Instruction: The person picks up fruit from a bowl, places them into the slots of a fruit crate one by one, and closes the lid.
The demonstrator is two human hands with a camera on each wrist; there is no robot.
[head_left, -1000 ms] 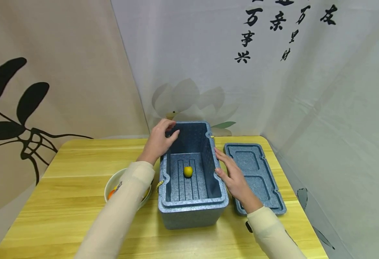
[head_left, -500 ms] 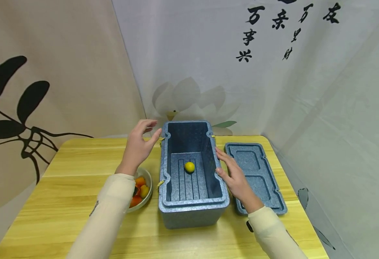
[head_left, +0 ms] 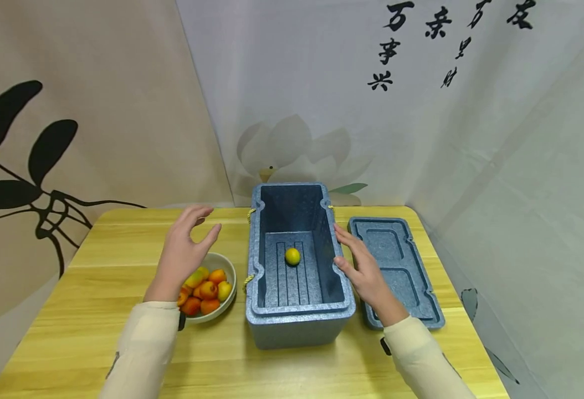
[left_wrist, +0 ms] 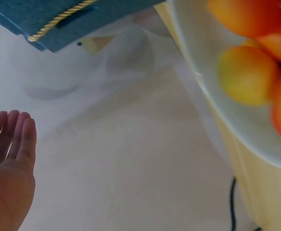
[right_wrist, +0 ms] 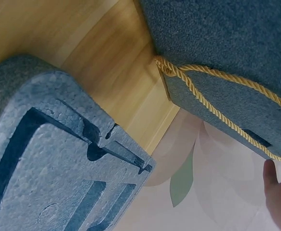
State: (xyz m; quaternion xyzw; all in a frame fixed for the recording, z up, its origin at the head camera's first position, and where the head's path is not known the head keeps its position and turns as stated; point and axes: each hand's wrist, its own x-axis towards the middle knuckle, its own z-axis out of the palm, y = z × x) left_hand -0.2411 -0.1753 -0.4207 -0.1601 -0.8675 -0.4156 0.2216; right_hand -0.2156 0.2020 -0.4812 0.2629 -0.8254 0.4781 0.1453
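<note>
Head view, centre of the frame: an open blue foam box (head_left: 299, 266) stands on a yellow wooden table (head_left: 97, 332), its long axis running away from the viewer. A single yellow fruit (head_left: 292, 256) lies on the ribbed floor of the box, near the middle. A yellow cord handle (head_left: 247, 281) shows on the box's left wall; the right wrist view shows a matching cord (right_wrist: 217, 103) on the other wall.

Right hand (head_left: 364, 270): fingers straight and together, laid flat against the outer right wall of the box at its rim (palm toward the box). It holds nothing.

Left hand (head_left: 183, 252): raised above the table left of the box, fingers spread wide and relaxed, gripping nothing. It hovers just over the far rim of a white bowl (head_left: 229, 267); it is apart from the box. In the left wrist view the fingers (left_wrist: 15, 137) lie straight and side by side at the lower left.

The bowl, at lower centre-left just beside the box, holds orange and yellow fruits (head_left: 207, 288).

The box's lid (head_left: 396, 271) lies inner face up on the table, right of the box and just beyond the right hand.
</note>
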